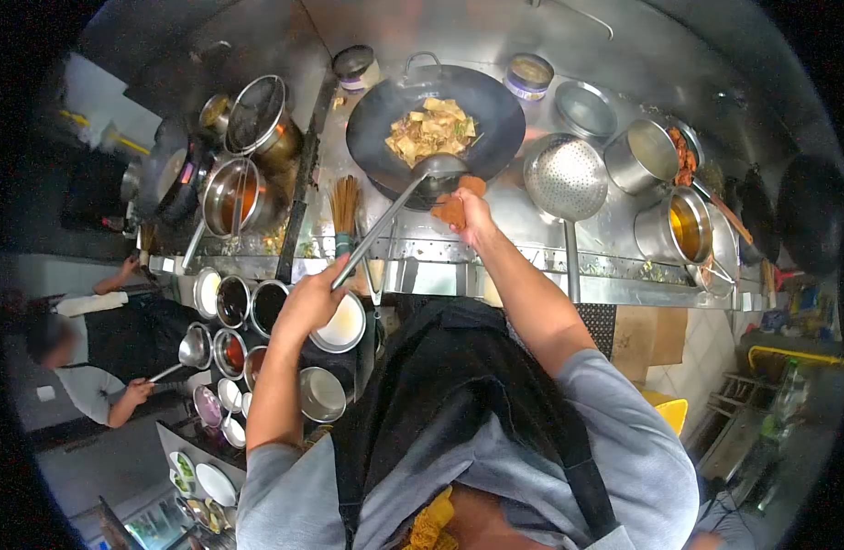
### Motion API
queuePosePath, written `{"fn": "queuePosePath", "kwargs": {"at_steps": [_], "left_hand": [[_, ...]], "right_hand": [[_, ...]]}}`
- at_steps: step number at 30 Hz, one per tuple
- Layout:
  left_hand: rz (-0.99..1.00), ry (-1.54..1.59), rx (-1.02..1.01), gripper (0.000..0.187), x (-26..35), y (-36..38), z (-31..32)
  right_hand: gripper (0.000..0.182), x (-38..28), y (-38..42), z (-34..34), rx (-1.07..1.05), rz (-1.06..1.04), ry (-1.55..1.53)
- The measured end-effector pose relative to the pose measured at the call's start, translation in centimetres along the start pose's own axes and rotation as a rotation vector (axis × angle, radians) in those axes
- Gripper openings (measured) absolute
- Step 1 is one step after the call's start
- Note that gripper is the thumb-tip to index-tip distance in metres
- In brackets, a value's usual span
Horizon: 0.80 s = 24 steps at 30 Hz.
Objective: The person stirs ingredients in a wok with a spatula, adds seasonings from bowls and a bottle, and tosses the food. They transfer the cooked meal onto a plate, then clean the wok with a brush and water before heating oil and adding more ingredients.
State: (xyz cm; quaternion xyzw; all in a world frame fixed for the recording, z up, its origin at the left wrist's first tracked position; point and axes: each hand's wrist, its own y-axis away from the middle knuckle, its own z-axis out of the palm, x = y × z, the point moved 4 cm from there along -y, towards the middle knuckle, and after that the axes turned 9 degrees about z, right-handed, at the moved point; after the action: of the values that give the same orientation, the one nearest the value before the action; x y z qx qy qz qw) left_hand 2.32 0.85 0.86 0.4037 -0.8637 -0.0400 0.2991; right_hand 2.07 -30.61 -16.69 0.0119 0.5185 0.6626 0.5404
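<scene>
A dark wok (367, 119) sits on the stove, with pale yellow, flat pieces of food (431, 130) and some brown bits in it. My left hand (310, 301) is closed round the long handle of a metal ladle (378, 229). The ladle's bowl lies over the near side of the wok, just below the food. Bunched under the fingers of my right hand (475, 218) is a brown cloth (451, 211) at the wok's near rim. The cloth and hand hide whatever part of the wok they grip.
Right of the wok lie a perforated strainer (566, 179) and a steel pot (642, 154). A bamboo brush (345, 206) stands left of it. Seasoning bowls, including one with white contents (339, 325), sit by my left arm. Another person (101, 344) holds a ladle at far left.
</scene>
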Motion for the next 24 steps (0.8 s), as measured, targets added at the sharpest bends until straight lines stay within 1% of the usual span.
{"fn": "queuePosePath", "kwargs": {"at_steps": [1,2,3,4,6,7,9,11,13,14,16,17,19,20,21,23,24], "left_hand": [[-0.004,0.005,-0.005,0.060,0.1,-1.4,0.4],[-0.066,-0.028,0.000,0.059,0.0,-3.0,0.7],[-0.126,-0.061,0.008,0.059,-0.3,-4.3,1.2],[-0.121,-0.059,0.002,0.059,-1.1,-5.2,2.0],[-0.017,0.237,0.190,0.058,-2.5,-7.4,3.3],[-0.010,0.239,0.180,0.058,-3.1,-8.8,4.1],[0.049,0.325,0.306,0.060,-3.6,-12.0,4.7],[0.111,0.209,0.454,0.061,-3.9,-16.3,5.1],[-0.059,0.026,0.413,0.064,-2.1,-19.5,4.2],[-0.060,0.028,0.413,0.064,-2.5,-20.9,4.8],[-0.031,0.230,0.376,0.067,-3.8,-23.4,6.8],[-0.032,0.232,0.383,0.067,-4.0,-23.2,6.6],[0.102,0.113,0.235,0.066,-4.2,-21.6,6.8],[0.130,0.117,0.205,0.068,-4.3,-19.8,6.0],[0.124,0.117,0.215,0.068,-4.2,-17.8,4.8],[0.085,-0.084,0.100,0.068,-3.7,-13.7,2.4],[0.078,-0.082,0.109,0.068,-3.9,-11.7,1.2]], "right_hand": [[0.025,0.3,-0.8,-0.2,-0.039,0.020,-0.002],[0.026,0.6,-1.3,-0.5,-0.074,0.039,-0.007],[0.026,0.6,-1.3,-0.6,-0.068,0.040,-0.006],[0.025,0.5,-1.3,-0.6,-0.084,0.061,-0.007],[0.023,0.3,-1.1,-0.7,-0.088,0.077,-0.019],[0.024,0.3,-1.0,-0.8,-0.065,0.098,-0.015],[0.025,-0.1,-0.2,-0.2,-0.039,0.123,-0.008],[0.027,-0.7,1.8,0.5,0.069,0.190,0.001],[0.027,-0.6,0.8,0.0,0.051,0.220,0.019],[0.027,-0.4,0.2,-0.1,0.027,0.246,0.035],[0.029,-0.3,-0.4,-0.2,0.058,0.248,0.052],[0.031,-0.4,-0.7,-0.3,0.087,0.253,0.068],[0.031,-0.5,-1.2,-0.4,0.079,0.266,0.078],[0.031,-0.5,-1.5,-0.5,0.075,0.281,0.080],[0.031,-0.5,-1.9,-0.7,0.067,0.280,0.089],[0.032,-0.4,-2.4,-1.1,-0.050,0.297,0.169],[0.032,-0.2,-2.6,-1.3,-0.056,0.297,0.179]]}}
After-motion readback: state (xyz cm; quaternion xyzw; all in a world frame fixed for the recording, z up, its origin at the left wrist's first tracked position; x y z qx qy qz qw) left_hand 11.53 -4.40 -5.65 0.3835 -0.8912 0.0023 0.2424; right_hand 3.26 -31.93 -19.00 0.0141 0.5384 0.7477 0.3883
